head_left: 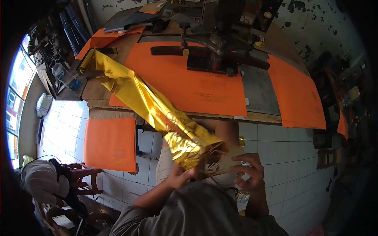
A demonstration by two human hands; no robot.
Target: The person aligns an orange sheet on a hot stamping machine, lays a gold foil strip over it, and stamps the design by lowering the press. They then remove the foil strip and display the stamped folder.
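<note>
A long strip of gold foil [157,106] runs from a roller [90,63] at the table's far left down to my lap. Its near end is crumpled, with a partly see-through patch where the gold is gone. My left hand [180,176] grips the foil's lower left edge, thumb on top and the other fingers hidden behind. At the see-through end, my right hand [251,173] has its fingers curled against the film's right edge. An orange sheet [189,86] with small print lies on the table behind the foil, under a dark metal press [214,51].
More orange sheets lie on the right of the table [297,94] and on a lower support at left [110,141]. The wooden table edge [189,114] runs before my knees. A person [45,181] bends over at lower left beside a red stool [88,179].
</note>
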